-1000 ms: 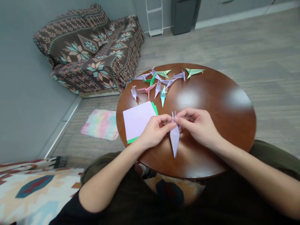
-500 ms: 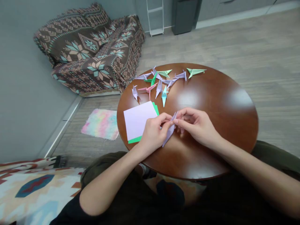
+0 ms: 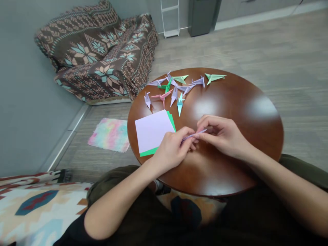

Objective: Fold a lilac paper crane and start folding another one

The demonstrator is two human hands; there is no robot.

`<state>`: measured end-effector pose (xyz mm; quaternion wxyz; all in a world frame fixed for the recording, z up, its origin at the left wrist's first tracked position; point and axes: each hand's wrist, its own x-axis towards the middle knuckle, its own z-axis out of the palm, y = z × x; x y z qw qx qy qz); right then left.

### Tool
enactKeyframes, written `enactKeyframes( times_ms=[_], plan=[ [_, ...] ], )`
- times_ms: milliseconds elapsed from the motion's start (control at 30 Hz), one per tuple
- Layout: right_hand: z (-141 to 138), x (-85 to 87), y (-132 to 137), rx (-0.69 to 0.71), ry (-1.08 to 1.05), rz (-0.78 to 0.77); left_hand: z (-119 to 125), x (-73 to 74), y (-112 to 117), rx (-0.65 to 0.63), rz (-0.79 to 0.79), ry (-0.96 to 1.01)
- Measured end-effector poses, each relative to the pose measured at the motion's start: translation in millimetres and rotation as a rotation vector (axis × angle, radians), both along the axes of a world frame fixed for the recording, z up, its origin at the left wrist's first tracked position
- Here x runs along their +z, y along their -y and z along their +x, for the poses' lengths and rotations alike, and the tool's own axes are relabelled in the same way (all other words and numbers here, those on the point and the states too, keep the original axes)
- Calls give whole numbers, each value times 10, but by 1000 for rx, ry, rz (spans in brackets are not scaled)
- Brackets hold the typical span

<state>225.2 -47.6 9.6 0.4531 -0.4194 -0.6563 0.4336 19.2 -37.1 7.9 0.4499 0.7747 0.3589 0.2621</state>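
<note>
Closely, the left hand [image 3: 171, 152] and right hand [image 3: 221, 135] pinch a narrow folded lilac paper strip [image 3: 192, 135] between them above the round wooden table [image 3: 230, 174], with square paper sheets [image 3: 152, 131] at nine o'clock and origami cranes [image 3: 174, 90] at twelve.

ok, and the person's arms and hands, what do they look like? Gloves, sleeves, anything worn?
No gloves: the left hand and right hand are bare, with no watch or bracelet showing at either wrist. The forearms are bare too, no cables or markings. A short black sleeve ends on the left upper arm.
</note>
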Motion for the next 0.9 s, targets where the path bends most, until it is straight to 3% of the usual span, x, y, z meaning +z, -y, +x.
enactKeyframes(
  times_ms=[200,467,600,900],
  plan=[
    [-24,-30,0,-70,-141,-122,-6,9,-27,1,-70,42],
    [-26,-96,-42,-32,-246,-277,27,-14,-7,35,-476,268],
    [-35,-62,-25,19,-260,-254,28,-25,-19,-1,-557,316],
    [-127,-106,3,-83,-348,-223,90,-16,36,45,-674,377]
  ],
)
